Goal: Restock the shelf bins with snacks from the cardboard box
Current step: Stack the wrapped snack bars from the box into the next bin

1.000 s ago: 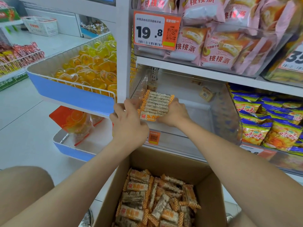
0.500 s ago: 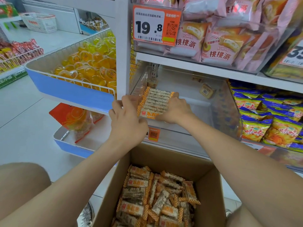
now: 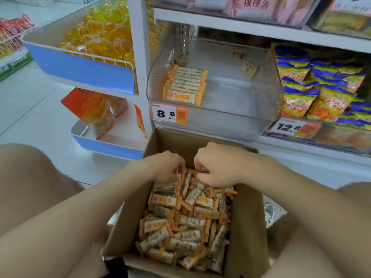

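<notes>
The open cardboard box (image 3: 248, 227) stands between my knees, holding several loose snack bars (image 3: 186, 221) in white wrappers with orange ends. My left hand (image 3: 164, 167) and my right hand (image 3: 217, 167) are both down at the far end of the box, fingers curled around bars there. Above, the clear shelf bin (image 3: 236, 97) holds a neat row of the same bars (image 3: 184, 85) against its left side. The remainder of the bin floor is bare apart from a small packet (image 3: 249, 69) at the back.
A price tag reading 8.8 (image 3: 169, 113) is on the bin front. Blue and yellow snack bags (image 3: 321, 87) fill the bin to the right. Left are a blue-fronted wire basket of yellow jelly cups (image 3: 96, 39) and a lower basket with orange bags (image 3: 94, 109). Pink packets (image 3: 255, 7) sit above.
Both hands let go of the row of bars in the clear bin and dropped down into the cardboard box. My view tilted downward.
</notes>
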Available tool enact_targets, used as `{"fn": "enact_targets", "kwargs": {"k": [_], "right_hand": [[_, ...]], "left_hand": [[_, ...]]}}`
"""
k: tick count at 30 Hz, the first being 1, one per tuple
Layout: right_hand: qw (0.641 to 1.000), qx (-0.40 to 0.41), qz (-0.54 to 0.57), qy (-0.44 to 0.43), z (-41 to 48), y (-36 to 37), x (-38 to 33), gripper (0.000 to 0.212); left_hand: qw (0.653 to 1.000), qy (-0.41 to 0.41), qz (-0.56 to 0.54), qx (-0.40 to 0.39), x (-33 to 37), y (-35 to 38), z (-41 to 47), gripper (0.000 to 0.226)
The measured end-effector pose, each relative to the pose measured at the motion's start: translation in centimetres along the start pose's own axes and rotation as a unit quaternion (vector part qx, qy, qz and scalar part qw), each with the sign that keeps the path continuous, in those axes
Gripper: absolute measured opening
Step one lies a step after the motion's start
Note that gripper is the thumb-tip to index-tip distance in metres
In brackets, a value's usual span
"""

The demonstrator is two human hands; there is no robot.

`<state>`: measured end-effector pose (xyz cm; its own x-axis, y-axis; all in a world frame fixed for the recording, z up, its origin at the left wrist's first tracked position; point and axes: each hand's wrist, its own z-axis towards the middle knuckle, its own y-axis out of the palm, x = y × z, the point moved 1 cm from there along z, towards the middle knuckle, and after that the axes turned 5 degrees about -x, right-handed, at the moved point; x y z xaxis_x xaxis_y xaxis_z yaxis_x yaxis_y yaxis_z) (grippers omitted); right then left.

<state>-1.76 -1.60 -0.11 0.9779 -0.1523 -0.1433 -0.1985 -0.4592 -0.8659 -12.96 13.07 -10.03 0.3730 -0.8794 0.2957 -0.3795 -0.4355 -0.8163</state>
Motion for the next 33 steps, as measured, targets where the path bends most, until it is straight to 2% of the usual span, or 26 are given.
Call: {"fn": "enact_targets", "kwargs": {"k": [2, 4, 7, 11, 13, 16, 18, 19, 21, 22, 27, 29, 31, 33], "right_hand": [[0.997, -0.072, -0.005, 0.014, 0.9, 2.7, 0.5, 0.026], [0.995, -0.096, -0.015, 0.024, 1.9, 4.6, 1.1, 0.019], [0.994, -0.098, -0.03, 0.036, 3.5, 7.4, 2.9, 0.009], [0.995, -0.087, -0.03, 0.046, 6.0, 11.3, 4.8, 0.016], [0.995, -0.079, -0.042, 0.038, 7.0, 13.0, 5.1, 0.023], [0.996, -0.057, -0.075, 0.013, 8.3, 15.2, 4.6, 0.011], [0.993, -0.084, -0.081, -0.005, 9.2, 17.2, 4.4, 0.033], [0.989, -0.123, -0.087, -0.003, 9.4, 17.8, 4.1, 0.044], [0.979, -0.179, -0.1, -0.004, 9.6, 18.9, 3.7, 0.062], [0.977, -0.183, -0.112, 0.0, 9.7, 19.3, 3.7, 0.066], [0.974, -0.099, -0.199, 0.033, 9.7, 20.1, 4.2, 0.052], [0.986, -0.084, -0.128, 0.059, 9.3, 19.8, 5.2, 0.055], [0.994, -0.062, 0.001, 0.085, 8.5, 18.6, 6.3, 0.056], [0.972, -0.034, 0.184, 0.139, 7.5, 16.4, 7.0, 0.053]], "left_hand": [[0.998, -0.013, 0.02, -0.065, -0.3, 3.2, 1.3, 0.017], [0.995, -0.029, 0.032, -0.089, -0.8, 6.2, 2.4, 0.014], [0.988, -0.057, 0.074, -0.123, -2.0, 10.0, 3.6, 0.022], [0.98, -0.066, 0.138, -0.126, -2.5, 14.1, 4.7, 0.031], [0.985, -0.085, 0.112, -0.1, -2.1, 14.8, 4.7, 0.03], [0.983, -0.114, 0.079, -0.117, -2.0, 15.2, 4.7, 0.025], [0.984, -0.119, 0.06, -0.118, -2.4, 15.7, 4.8, 0.017], [0.984, -0.119, 0.066, -0.118, -2.6, 15.9, 4.8, 0.015], [0.985, -0.114, 0.055, -0.12, -2.9, 16.2, 4.6, 0.023], [0.986, -0.112, 0.038, -0.118, -2.9, 16.2, 4.6, 0.028], [0.987, -0.113, -0.027, -0.11, -3.1, 15.3, 4.6, 0.043], [0.985, -0.117, -0.063, -0.111, -2.7, 14.3, 4.4, 0.048], [0.981, -0.131, -0.098, -0.1, -2.0, 13.0, 4.1, 0.053], [0.976, -0.138, -0.153, -0.067, -1.6, 11.5, 4.0, 0.05]]}}
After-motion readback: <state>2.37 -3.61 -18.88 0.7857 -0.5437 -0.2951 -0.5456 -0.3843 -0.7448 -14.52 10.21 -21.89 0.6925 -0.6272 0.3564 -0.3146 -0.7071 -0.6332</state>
